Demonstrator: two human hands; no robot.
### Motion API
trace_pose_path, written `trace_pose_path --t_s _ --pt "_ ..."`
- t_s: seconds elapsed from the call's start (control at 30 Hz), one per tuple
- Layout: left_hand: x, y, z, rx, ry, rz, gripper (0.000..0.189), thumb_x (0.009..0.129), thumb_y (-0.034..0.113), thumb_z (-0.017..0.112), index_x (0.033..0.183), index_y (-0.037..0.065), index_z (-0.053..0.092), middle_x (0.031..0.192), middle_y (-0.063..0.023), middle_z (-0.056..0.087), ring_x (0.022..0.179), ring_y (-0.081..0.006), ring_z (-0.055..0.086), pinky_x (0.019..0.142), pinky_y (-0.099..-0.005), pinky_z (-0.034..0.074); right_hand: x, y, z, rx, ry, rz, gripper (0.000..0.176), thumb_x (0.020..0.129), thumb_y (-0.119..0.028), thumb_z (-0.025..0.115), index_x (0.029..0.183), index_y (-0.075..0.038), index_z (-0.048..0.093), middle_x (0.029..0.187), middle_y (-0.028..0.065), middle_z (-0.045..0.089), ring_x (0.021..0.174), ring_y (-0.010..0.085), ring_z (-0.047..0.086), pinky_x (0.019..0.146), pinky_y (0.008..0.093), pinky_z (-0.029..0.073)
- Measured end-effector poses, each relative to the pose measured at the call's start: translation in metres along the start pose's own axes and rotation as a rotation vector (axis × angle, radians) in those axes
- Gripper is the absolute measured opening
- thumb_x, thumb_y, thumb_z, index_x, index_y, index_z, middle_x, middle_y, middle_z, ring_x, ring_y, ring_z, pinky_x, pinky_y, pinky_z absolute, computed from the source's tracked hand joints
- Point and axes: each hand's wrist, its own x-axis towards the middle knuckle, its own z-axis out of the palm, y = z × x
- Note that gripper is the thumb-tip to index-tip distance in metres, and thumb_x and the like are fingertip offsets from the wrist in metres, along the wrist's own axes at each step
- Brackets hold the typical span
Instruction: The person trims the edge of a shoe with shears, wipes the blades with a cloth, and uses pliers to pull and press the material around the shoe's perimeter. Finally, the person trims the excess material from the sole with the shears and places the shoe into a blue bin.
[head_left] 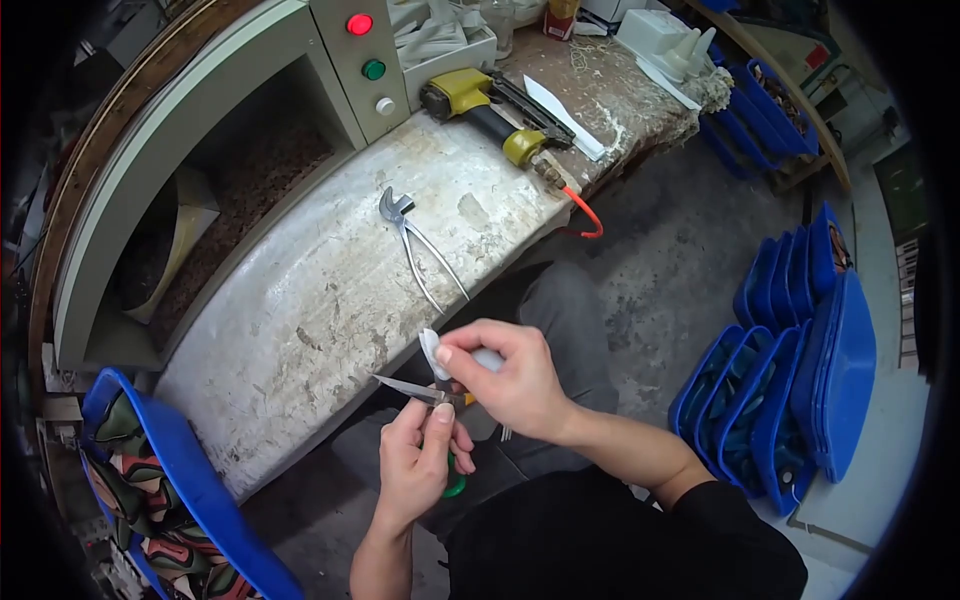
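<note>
Left hand (415, 465) keeps a closed grip on green-handled scissors (405, 388). Right hand (505, 380) pinches a white piece (432, 348) just above that grip, which is best held steady, close to the blades.

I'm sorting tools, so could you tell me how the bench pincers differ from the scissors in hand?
The pincers lie untouched on the bench; the scissors are held in the left hand. The pincers are bare metal; the scissors have a green handle. Both are hinged metal tools.

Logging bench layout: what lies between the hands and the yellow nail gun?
A pair of metal pincers, alone on the worn bench top, in the head view.
</note>
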Motion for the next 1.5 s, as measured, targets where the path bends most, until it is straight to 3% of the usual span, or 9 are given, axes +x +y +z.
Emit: trace_pose_path --t_s 0.17,0.33,0.53,0.67,0.83,1.03,1.37,1.5 --pt "-0.002 0.004 0.004 -0.005 -0.038 -0.041 0.025 0.110 0.009 0.051 0.123 -0.008 0.063 0.073 -0.0096 0.067 0.053 -0.0158 0.062 0.052 -0.0241 0.051 0.033 0.008 -0.010 0.144 0.103 -0.118 0.014 0.097 -0.008 0.073 0.104 0.004 0.077 0.088 0.0067 0.075 0.073 0.0101 0.067 0.066 0.0233 0.054" --pt "-0.007 0.009 -0.003 -0.137 -0.035 -0.083 0.024 0.111 0.010 0.051 0.122 -0.007 0.063 0.073 -0.0094 0.067 0.054 -0.0159 0.063 0.052 -0.0242 0.051 0.004 -0.005 -0.028 0.139 0.045 0.020 0.016 0.097 -0.008 0.074 0.105 0.005 0.077 0.089 0.0073 0.076 0.075 0.0100 0.067 0.068 0.0227 0.055" --pt "-0.008 0.001 0.004 -0.005 -0.029 -0.019 0.023 0.111 0.009 0.050 0.121 -0.007 0.063 0.073 -0.0092 0.066 0.054 -0.0157 0.063 0.052 -0.0242 0.051 -0.010 0.001 -0.003 0.062 -0.005 0.007 0.015 0.097 -0.007 0.073 0.104 0.006 0.077 0.091 0.0080 0.077 0.076 0.0098 0.066 0.068 0.0221 0.054" --pt "-0.007 0.004 0.005 -0.006 0.004 0.011 0.022 0.111 0.009 0.050 0.120 -0.006 0.063 0.073 -0.0093 0.067 0.053 -0.0159 0.062 0.052 -0.0243 0.051 0.000 -0.005 0.002 0.196 0.018 0.061 0.015 0.097 -0.007 0.072 0.103 0.006 0.077 0.089 0.0078 0.076 0.072 0.0100 0.065 0.065 0.0218 0.054" --pt "-0.009 0.000 0.000 0.023 -0.001 0.007 0.021 0.111 0.009 0.050 0.118 -0.005 0.064 0.073 -0.0091 0.067 0.053 -0.0160 0.062 0.052 -0.0243 0.051 -0.008 0.016 0.006 0.110 0.018 -0.085 0.014 0.097 -0.007 0.071 0.102 0.006 0.077 0.085 0.0074 0.075 0.066 0.0099 0.064 0.059 0.0219 0.053" --pt "-0.006 0.005 0.003 0.001 -0.023 0.001 0.020 0.111 0.009 0.050 0.115 -0.004 0.064 0.073 -0.0091 0.067 0.053 -0.0160 0.062 0.052 -0.0244 0.051 0.003 -0.009 0.002 0.204 0.028 0.080 0.016 0.097 -0.009 0.072 0.101 0.006 0.076 0.083 0.0060 0.074 0.067 0.0092 0.063 0.061 0.0224 0.052" --pt "-0.002 0.003 -0.002 0.014 -0.045 0.011 0.024 0.111 0.010 0.050 0.124 -0.005 0.063 0.074 -0.0098 0.067 0.053 -0.0160 0.062 0.053 -0.0243 0.051 -0.004 0.006 -0.003 0.066 -0.006 0.013 0.017 0.098 -0.011 0.072 0.101 0.005 0.077 0.085 0.0056 0.075 0.072 0.0076 0.060 0.068 0.0224 0.051" --pt "-0.004 0.007 -0.001 -0.028 -0.097 -0.098 0.027 0.112 0.012 0.050 0.130 -0.006 0.061 0.074 -0.0104 0.067 0.053 -0.0163 0.061 0.053 -0.0245 0.051 0.021 0.008 -0.008 0.078 0.082 -0.036 0.018 0.098 -0.012 0.072 0.105 0.004 0.076 0.088 0.0069 0.075 0.077 0.0075 0.061 0.071 0.0217 0.051"
